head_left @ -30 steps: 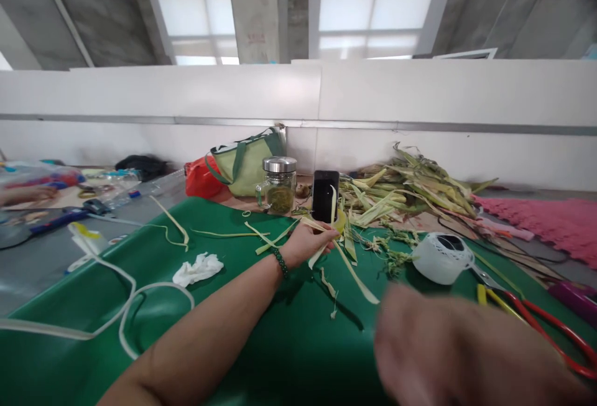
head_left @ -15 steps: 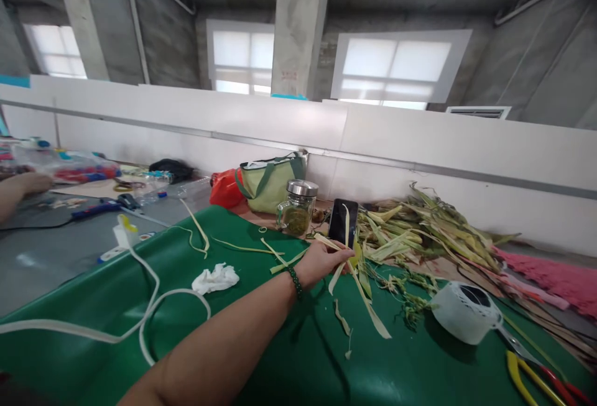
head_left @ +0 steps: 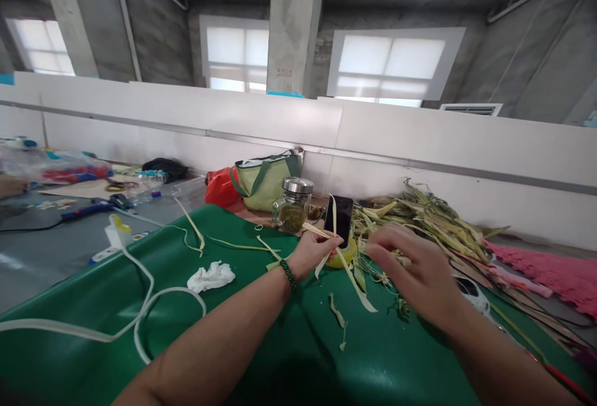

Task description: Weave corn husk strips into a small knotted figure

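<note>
While the left hand [head_left: 313,252] pinches pale leaf strips [head_left: 351,274] over the green mat [head_left: 261,344], far middle, seemingly steadying them, the right hand [head_left: 415,272] hovers just right, fingers loosely spread, empty; a phone [head_left: 339,219] stands propped beyond.

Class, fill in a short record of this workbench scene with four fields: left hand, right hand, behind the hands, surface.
Left hand: the left hand pinches pale leaf strips; there is a bead bracelet on the wrist.
Right hand: the right hand is blurred, fingers spread, close to the strips; nothing visible in it.
Behind the hands: phone propped upright, glass jar with a metal lid, green bag, leaf pile.
Surface: green cover with a crumpled tissue and a white cord.
</note>
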Action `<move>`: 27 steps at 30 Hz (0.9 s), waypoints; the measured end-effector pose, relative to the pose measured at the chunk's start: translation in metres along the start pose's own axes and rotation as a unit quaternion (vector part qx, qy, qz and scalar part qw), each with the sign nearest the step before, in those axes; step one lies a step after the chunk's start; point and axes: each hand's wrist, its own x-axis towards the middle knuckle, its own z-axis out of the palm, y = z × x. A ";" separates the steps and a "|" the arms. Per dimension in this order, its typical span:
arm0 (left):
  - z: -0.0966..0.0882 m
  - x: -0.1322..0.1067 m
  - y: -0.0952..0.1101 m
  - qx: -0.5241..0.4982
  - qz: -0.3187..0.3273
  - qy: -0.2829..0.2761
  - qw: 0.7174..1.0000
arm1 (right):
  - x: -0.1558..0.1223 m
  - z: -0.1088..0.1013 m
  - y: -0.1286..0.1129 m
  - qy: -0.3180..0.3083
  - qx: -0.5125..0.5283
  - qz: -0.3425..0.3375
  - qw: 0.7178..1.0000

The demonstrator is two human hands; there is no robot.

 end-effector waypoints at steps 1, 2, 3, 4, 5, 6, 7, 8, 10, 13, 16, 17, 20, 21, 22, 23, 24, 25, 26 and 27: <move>0.000 0.000 0.000 -0.001 0.004 -0.003 1.000 | 0.014 0.012 0.008 -0.034 -0.025 0.044 0.998; 0.000 0.000 0.000 -0.003 0.006 -0.007 1.000 | 0.023 0.024 0.018 -0.076 -0.031 0.085 0.993; 0.000 0.000 -0.001 -0.005 0.008 -0.013 1.000 | 0.028 0.036 0.027 -0.129 -0.004 0.109 0.986; 0.000 0.000 -0.001 -0.006 0.011 -0.021 1.000 | 0.028 0.047 0.036 -0.172 0.037 0.116 0.978; 0.000 0.001 -0.001 -0.005 0.016 -0.030 0.999 | 0.026 0.056 0.043 -0.196 0.071 0.115 0.971; -0.001 0.001 -0.001 0.000 0.020 -0.040 0.999 | 0.023 0.063 0.049 -0.204 0.098 0.110 0.968; -0.002 0.002 -0.001 0.009 0.020 -0.047 0.999 | 0.019 0.066 0.053 -0.200 0.106 0.096 0.969; -0.004 0.002 0.000 0.019 0.016 -0.055 0.998 | 0.016 0.067 0.056 -0.197 0.105 0.076 0.972; -0.006 0.003 0.002 0.041 -0.007 -0.061 0.997 | 0.013 0.063 0.060 -0.197 0.086 0.031 0.976; -0.006 0.001 0.006 0.041 -0.049 -0.069 0.996 | 0.015 0.051 0.069 -0.220 0.052 -0.015 0.974; -0.004 -0.003 0.010 0.017 -0.092 -0.066 0.993 | 0.019 0.044 0.079 -0.214 -0.007 -0.025 0.977; -0.003 -0.003 0.010 0.019 -0.098 -0.062 0.993 | 0.019 0.043 0.081 -0.192 -0.028 -0.027 0.981; -0.001 -0.002 0.006 0.101 -0.050 -0.049 0.992 | 0.016 0.043 0.077 -0.069 -0.063 -0.048 0.994; -0.001 -0.001 0.003 0.144 -0.016 -0.051 0.988 | 0.015 0.045 0.074 -0.033 -0.063 -0.054 0.996; -0.001 0.000 0.000 0.191 0.024 -0.063 0.979 | 0.013 0.048 0.069 -0.016 -0.058 -0.056 0.997; -0.002 0.000 -0.004 0.227 0.060 -0.082 0.968 | 0.011 0.051 0.065 -0.014 -0.053 -0.049 0.997; -0.002 0.001 -0.008 0.250 0.088 -0.095 0.959 | 0.010 0.054 0.061 -0.013 -0.048 -0.040 0.998; -0.001 0.001 -0.012 0.267 0.113 -0.105 0.951 | 0.009 0.057 0.057 -0.016 -0.041 -0.044 0.998; -0.001 0.002 -0.015 0.280 0.132 -0.112 0.944 | 0.008 0.060 0.054 -0.019 -0.034 -0.057 0.998; -0.001 0.001 -0.018 0.293 0.141 -0.116 0.939 | 0.007 0.062 0.051 -0.019 -0.026 -0.068 0.997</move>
